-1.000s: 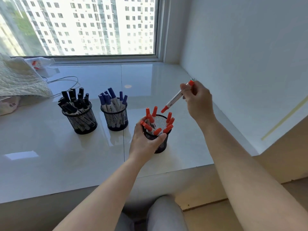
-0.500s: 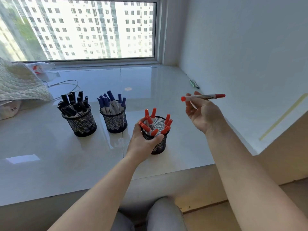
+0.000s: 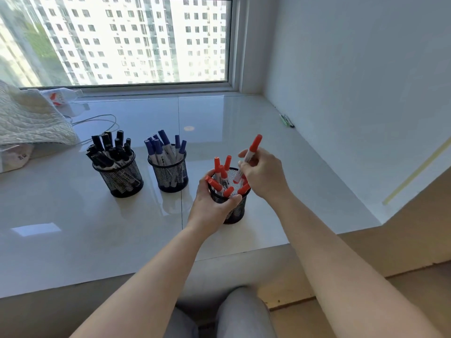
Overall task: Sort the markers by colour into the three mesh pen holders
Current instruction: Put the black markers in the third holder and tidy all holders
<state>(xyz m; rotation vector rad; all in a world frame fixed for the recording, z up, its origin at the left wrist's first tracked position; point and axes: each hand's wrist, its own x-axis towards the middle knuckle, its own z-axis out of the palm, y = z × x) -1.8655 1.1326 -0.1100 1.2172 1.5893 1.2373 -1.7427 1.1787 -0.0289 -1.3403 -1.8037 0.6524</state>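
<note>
- Our right hand (image 3: 264, 175) pinches a red marker (image 3: 249, 154), its lower end inside the nearest mesh holder (image 3: 235, 211).
- Our left hand (image 3: 210, 206) grips that holder on the white sill (image 3: 73, 228).
- Black markers (image 3: 107, 152) and blue markers (image 3: 163, 147) fill the other two.

You have a quilted cloth (image 3: 29, 120) and white cable (image 3: 102, 118) far left, and window (image 3: 122, 40) ahead.
</note>
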